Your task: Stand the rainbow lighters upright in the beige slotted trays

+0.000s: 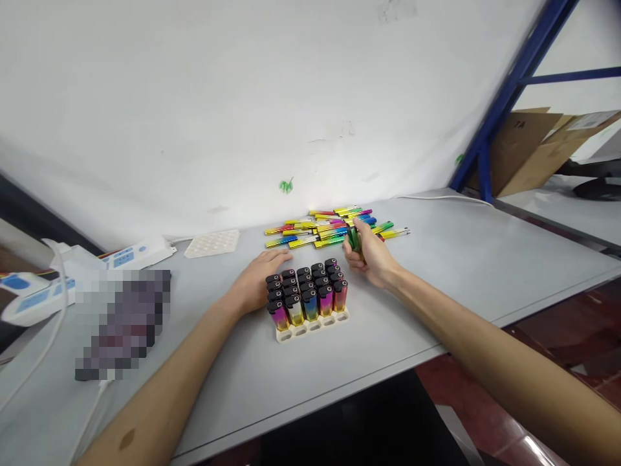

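Observation, all places taken from the rack (308,331). My right hand (371,254) is past its far right corner, near the pile (303,242) beyond it, with the fingers curled closed and gripping a green lighter (354,239). That lighter lies off to the right and far side of the rack, apart from it. Its visible part runs steeply in view, leaning a little; the fingers cover the rest, so I cannot tell its true tilt, or whether a second one is in the grip. The standing lighters (310,304) are upright, caps up; the rack's near row of sockets is bare. Key relation: the held piece is on the far right, the bare row on the near side. My left hand (257,278) is nearer the rack, just beside its left side, fingers open and gripping nothing visible; contact unclear.
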Action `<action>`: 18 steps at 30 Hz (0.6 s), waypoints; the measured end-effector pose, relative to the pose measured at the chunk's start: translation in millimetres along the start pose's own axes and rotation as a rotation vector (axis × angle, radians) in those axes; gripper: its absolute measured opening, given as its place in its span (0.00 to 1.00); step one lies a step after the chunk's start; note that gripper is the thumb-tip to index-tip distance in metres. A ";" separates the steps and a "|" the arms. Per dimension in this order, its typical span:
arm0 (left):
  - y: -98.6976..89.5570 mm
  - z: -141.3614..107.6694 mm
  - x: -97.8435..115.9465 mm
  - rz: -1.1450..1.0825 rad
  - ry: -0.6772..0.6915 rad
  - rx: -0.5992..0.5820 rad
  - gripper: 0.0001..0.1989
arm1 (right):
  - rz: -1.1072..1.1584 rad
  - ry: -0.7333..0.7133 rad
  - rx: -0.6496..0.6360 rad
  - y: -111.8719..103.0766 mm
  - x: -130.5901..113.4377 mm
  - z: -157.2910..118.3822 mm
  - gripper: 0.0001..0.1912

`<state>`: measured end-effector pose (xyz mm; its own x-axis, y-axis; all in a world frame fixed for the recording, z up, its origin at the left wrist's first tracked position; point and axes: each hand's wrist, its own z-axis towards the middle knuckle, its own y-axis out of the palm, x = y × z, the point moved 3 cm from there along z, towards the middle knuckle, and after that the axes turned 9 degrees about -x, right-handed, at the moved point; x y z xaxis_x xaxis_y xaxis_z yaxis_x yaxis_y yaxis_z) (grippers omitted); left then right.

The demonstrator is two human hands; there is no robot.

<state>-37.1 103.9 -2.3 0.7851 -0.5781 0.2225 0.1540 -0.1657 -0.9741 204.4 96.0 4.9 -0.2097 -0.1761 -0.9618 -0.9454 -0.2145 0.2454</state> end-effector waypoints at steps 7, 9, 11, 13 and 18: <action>0.7 0.1 0.0 0.021 -0.007 -0.011 0.27 | -0.020 -0.044 -0.031 1.0 0.2 -1.0 0.25; -0.1 -0.5 0.5 0.009 -0.005 -0.004 0.27 | -0.030 -0.036 -0.025 0.9 0.8 -0.9 0.25; -1.1 -1.2 1.6 -0.005 -0.003 -0.001 0.27 | -0.034 -0.005 -0.003 0.2 2.2 -0.4 0.27; -1.9 -1.5 2.7 -0.010 -0.010 -0.008 0.27 | -0.038 0.008 0.020 -0.6 3.1 0.4 0.28; -1.3 -0.5 3.6 0.003 -0.022 -0.030 0.28 | -0.074 -0.163 0.007 -1.9 -0.9 1.4 0.25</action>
<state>-34.8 101.6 -0.2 0.7986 -0.5610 0.2178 0.1333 -0.1880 -0.9731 206.0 97.9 5.2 -0.1763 -0.0019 -0.9843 -0.9614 -0.2144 0.1726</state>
